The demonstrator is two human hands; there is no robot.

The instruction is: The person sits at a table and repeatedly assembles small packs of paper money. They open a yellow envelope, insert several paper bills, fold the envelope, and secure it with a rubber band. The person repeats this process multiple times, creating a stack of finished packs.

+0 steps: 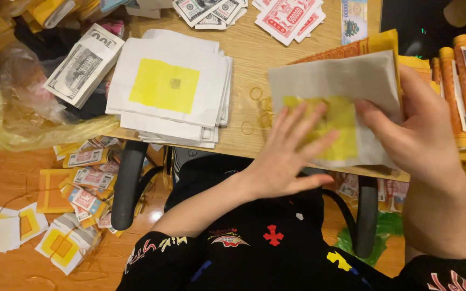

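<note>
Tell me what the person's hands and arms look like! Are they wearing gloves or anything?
No gloves. The left hand and the right hand are both bare, with no rings or watch in view. The forearms are bare too. Black sleeves start near the elbows, printed with small colourful marks in yellow, red and white. The nails look short and plain.

Your hands [351,145] press on a thin, matt grey-white paper sheet [335,81] with a flat yellow square that looks slightly rough. The table [249,59] beneath is smooth, light wood with a soft sheen. A stack of matt white paper squares [168,86] lies on it. Thin rubber bands [255,93] rest on the wood. Crinkled, glossy yellow plastic wrap [22,108] sits far left.
</note>
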